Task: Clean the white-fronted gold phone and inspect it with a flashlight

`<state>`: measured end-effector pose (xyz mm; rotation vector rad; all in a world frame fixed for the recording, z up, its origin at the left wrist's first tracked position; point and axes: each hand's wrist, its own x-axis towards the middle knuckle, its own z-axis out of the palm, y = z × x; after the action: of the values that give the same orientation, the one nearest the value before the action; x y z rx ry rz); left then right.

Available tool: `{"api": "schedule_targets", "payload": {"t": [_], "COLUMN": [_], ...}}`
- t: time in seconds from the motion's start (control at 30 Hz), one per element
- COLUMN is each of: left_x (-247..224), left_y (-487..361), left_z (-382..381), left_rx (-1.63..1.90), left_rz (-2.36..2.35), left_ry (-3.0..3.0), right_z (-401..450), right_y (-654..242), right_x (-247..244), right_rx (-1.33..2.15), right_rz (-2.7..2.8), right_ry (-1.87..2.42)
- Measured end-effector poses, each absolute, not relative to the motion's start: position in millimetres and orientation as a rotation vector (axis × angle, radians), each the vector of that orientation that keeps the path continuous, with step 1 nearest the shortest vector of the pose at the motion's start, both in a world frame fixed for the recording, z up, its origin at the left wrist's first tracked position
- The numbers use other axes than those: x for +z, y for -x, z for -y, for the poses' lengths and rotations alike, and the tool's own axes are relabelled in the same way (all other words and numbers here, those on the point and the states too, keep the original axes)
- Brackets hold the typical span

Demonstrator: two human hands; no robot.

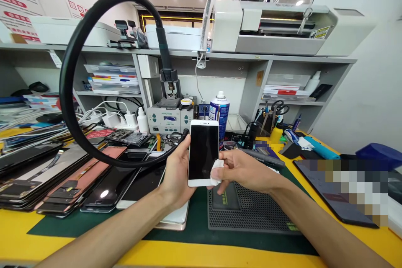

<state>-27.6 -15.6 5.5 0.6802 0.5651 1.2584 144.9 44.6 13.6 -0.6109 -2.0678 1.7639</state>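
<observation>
A white smartphone with a dark screen is held upright over the bench, screen toward me. My left hand grips it along its left edge, the thumb on the side and the other fingers hidden behind. At the phone's lower right corner, my right hand pinches a white wipe under the thumb. The wipe touches the phone's edge and the lower part of its front. Below my right hand lies a dark grey textured work mat.
Stacked phones and screens cover the left side. A black flexible hose arches in front of a soldering station. Behind the phone stands a blue spray can. A dark tablet lies right; scissors stand in a holder.
</observation>
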Motion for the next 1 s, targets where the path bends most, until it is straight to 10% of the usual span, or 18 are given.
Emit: {"api": "schedule_targets", "payload": {"t": [0.6,1.0], "left_x": [-3.5,0.6], "left_y": [18.2,20.6], "left_z": [21.1,18.6], "left_rx": [1.301,1.236], "left_rz": [-0.542,-0.549], "left_ry": [-0.619,-0.686], "right_z": [-22.2,-39.0], "right_y": [-110.6,-136.3], "right_x": [-15.2,9.7], "right_rx": [1.176,1.432], "right_rz": [1.807,2.082], "right_ry": [0.921,0.745]}}
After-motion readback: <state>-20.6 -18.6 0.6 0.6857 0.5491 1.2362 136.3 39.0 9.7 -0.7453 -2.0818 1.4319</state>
